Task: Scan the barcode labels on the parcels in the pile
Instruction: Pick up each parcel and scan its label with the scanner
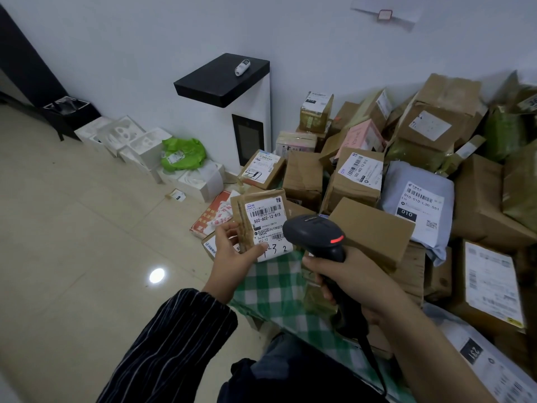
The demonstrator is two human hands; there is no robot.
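Observation:
My left hand (232,251) holds a small brown cardboard parcel (247,210) upright by its lower left edge, thumb across the bottom of its white barcode label (266,222). My right hand (345,274) grips the handle of a black barcode scanner (315,231), its head right beside the parcel's label and a red light glowing on top. Behind them the pile of parcels (406,175) spreads along the wall: brown boxes, a grey mailer bag (418,205) and a pink box (363,138), many with labels facing up.
A green-and-white checked bag (270,283) lies under my hands. A white kiosk with a black top (226,80) stands against the wall. White foam pieces (130,144) and a green bag (183,154) sit on the tiled floor at left. The scanner cable (374,365) trails down.

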